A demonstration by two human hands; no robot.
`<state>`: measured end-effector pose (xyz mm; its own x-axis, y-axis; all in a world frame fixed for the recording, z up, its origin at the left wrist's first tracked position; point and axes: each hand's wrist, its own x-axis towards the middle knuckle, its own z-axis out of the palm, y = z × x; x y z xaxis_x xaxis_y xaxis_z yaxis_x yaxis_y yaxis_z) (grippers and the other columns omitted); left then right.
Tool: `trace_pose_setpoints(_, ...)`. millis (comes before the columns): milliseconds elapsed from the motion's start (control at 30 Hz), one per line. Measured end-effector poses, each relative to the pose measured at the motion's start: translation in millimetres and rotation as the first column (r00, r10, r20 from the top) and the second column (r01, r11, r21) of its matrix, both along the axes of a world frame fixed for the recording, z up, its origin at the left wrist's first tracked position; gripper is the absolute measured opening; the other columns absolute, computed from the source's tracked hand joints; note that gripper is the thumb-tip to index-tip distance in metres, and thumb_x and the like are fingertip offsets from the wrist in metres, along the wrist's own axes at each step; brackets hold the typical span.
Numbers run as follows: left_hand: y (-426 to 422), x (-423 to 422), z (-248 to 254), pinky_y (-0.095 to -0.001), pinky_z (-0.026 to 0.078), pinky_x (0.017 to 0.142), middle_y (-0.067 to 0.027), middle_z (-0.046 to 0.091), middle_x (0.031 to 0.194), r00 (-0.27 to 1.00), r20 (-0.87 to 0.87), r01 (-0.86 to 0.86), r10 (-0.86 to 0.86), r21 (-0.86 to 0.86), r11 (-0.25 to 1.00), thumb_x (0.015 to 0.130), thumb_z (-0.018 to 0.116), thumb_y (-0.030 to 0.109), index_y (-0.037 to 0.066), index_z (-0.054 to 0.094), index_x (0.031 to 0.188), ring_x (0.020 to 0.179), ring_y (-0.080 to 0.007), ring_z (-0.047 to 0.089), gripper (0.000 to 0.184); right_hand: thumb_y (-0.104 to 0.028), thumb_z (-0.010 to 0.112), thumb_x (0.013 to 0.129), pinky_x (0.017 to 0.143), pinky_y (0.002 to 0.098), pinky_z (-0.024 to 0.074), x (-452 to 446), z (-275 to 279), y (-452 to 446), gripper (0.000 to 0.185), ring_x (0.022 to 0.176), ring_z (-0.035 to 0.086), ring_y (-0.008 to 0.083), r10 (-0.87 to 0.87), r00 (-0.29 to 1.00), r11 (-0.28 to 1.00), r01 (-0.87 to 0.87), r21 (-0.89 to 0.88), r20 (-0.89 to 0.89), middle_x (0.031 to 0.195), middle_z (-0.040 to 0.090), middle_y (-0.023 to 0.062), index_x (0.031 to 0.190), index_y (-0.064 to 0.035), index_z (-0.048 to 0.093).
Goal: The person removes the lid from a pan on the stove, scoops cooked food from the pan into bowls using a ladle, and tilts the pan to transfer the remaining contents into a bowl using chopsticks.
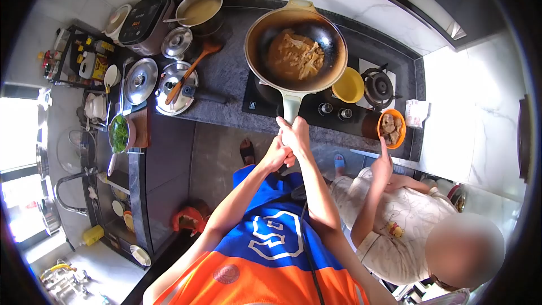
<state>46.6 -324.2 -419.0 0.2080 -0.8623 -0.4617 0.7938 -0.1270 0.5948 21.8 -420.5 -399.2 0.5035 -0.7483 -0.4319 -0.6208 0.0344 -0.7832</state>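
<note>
Head view, wok [282, 25]: directly beyond your hands, at the worktop's hob side, with brown food [302, 59] inside; burner contact cannot be told.
Pale handle [291, 107]: long axis pointing back toward your body, between wok and hands.
Right hand [296, 135]: closed around the handle, nearer the wok.
Left hand [275, 155]: closed at the grip, nearer your body; some fingers are hidden.
Yellow bowl [348, 85]: just right of the wok, beside the bare burner [379, 87]; clearance from the rim is uncertain.
Orange bowl [400, 134]: farther right, holding chunks; another person's hand [382, 166] points a finger at its near edge.
Wooden spatula [189, 74]: left, across a lidded pot.
</note>
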Motion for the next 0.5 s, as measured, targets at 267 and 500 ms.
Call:
trace_pose_setpoints(267, -11.5, 3.5, 12.2, -0.0278, 0.037, 0.035, -0.0037, 0.043, 0.056, 0.998, 0.038, -0.041, 0.043, -0.046, 0.998, 0.083, 0.046, -0.003, 0.005, 0.000, 0.136, 0.040, -0.0118, 0.041, 0.071, -0.033, 0.067, 0.079, 0.044, 0.0297, 0.0433, 0.6, 11.8, -18.0, 0.040, 0.048, 0.057, 0.0142, -0.014, 0.991, 0.980, -0.013, 0.200, 0.135, 0.057, 0.060, 0.0079, 0.063, 0.0021, 0.059)
trace_pose_setpoints(500, -19.8, -0.5, 11.2, -0.0287, 0.039, 0.035, -0.0064, 0.047, 0.057, 0.972, 0.223, -0.063, 0.076, -0.068, 0.996, 0.081, 0.050, 0.000, -0.006, 0.014, 0.132, 0.039, -0.0142, 0.045, 0.063, -0.038, 0.068, 0.079, 0.044, 0.0291, 0.0416, -1.8, 7.8, -24.0, 0.039, 0.049, 0.054, 0.0145, -0.057, 0.987, 0.956, 0.009, 0.294, 0.152, 0.060, 0.056, 0.0051, 0.065, -0.0043, 0.053)
